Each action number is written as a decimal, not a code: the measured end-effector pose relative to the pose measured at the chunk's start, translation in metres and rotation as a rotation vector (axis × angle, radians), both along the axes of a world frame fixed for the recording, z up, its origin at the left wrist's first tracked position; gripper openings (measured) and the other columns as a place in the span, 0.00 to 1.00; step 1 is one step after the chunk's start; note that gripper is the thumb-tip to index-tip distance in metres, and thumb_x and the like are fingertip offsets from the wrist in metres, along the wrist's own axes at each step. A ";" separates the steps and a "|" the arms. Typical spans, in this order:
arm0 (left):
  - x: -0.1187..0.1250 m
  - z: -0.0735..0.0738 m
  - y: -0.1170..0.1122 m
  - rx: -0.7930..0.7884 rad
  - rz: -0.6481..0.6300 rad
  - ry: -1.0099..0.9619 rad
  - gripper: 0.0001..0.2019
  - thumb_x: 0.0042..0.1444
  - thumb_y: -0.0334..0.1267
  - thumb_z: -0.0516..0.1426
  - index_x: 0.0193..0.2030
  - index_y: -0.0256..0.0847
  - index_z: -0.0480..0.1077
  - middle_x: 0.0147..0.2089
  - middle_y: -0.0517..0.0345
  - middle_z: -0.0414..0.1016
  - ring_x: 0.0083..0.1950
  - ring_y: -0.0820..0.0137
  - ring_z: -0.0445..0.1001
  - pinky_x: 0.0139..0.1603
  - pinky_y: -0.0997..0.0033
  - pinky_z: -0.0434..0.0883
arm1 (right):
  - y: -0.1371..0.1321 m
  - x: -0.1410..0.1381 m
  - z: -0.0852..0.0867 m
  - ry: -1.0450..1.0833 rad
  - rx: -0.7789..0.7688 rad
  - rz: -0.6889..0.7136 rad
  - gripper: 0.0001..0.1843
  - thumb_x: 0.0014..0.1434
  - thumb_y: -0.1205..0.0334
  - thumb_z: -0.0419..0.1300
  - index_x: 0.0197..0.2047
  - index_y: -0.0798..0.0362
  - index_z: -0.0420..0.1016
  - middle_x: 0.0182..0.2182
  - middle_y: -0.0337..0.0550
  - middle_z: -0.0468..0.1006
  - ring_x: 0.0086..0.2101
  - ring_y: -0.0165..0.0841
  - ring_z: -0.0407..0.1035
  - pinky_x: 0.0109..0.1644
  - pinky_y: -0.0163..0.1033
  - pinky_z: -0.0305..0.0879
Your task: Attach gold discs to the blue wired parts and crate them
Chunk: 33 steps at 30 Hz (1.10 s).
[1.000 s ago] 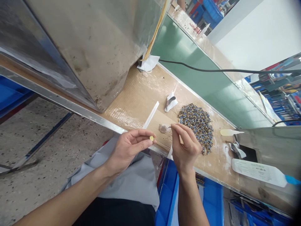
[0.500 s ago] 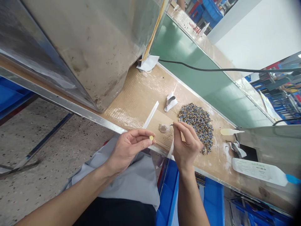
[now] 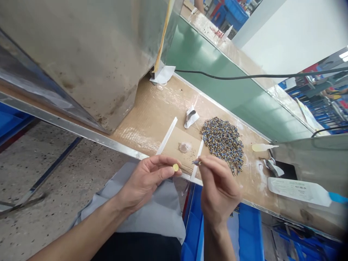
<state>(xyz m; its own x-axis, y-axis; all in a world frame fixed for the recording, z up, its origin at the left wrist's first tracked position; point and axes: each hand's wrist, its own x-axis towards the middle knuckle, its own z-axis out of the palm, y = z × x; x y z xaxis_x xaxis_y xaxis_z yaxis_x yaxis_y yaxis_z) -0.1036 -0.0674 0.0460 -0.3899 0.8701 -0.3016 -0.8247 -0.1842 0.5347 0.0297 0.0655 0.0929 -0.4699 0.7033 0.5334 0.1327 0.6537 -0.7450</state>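
1. Left hand (image 3: pixel 148 177) has thumb and forefinger pressed on a small yellow disc (image 3: pixel 175 167), held up at the fingertips, just off the bench (image 3: pixel 152 116) edge.
2. Right hand (image 3: pixel 217 188) is pinched tight on a thin bluish bit (image 3: pixel 196 162). It is too small to tell what it is, and only its tip pokes out past the fingers.
3. The tip points at the disc. The two are near each other but not touching, with a gap between the hands.
4. The pile (image 3: pixel 223 141) of small blue and gold parts lies on the bench just beyond the right hand.
5. The clear cap (image 3: pixel 185 147) sits on the bench beyond both hands, between two white strips (image 3: pixel 166 136).
6. Half a second ago the right hand's tip was out at the cap. Now it has pulled back to the bench edge, closer to the disc.
7. The left hand has kept the same pinch on the disc throughout.
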 end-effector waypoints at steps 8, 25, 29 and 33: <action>0.009 0.014 0.008 0.045 -0.013 0.030 0.08 0.62 0.33 0.77 0.48 0.40 0.90 0.46 0.54 0.93 0.47 0.71 0.89 0.54 0.78 0.83 | -0.020 0.012 -0.006 0.040 -0.128 0.142 0.15 0.71 0.74 0.70 0.52 0.45 0.90 0.48 0.43 0.90 0.49 0.37 0.86 0.55 0.43 0.85; 0.011 0.022 0.008 0.004 -0.012 0.085 0.08 0.63 0.35 0.77 0.48 0.41 0.91 0.45 0.55 0.93 0.47 0.71 0.89 0.54 0.79 0.83 | -0.015 0.016 -0.005 0.018 -0.124 0.158 0.15 0.70 0.75 0.71 0.52 0.44 0.90 0.48 0.42 0.90 0.49 0.36 0.86 0.56 0.41 0.84; 0.012 0.024 0.009 0.020 -0.014 0.087 0.08 0.63 0.36 0.77 0.48 0.42 0.91 0.45 0.56 0.93 0.46 0.72 0.89 0.55 0.79 0.83 | -0.015 0.017 -0.005 0.009 -0.118 0.157 0.15 0.70 0.75 0.71 0.52 0.44 0.90 0.48 0.41 0.90 0.49 0.36 0.86 0.56 0.41 0.84; 0.012 0.024 0.008 0.024 -0.014 0.088 0.08 0.63 0.36 0.77 0.48 0.42 0.91 0.44 0.56 0.93 0.47 0.72 0.89 0.54 0.80 0.83 | -0.014 0.017 -0.005 0.006 -0.109 0.154 0.15 0.70 0.75 0.71 0.52 0.44 0.90 0.48 0.41 0.90 0.49 0.36 0.86 0.55 0.42 0.85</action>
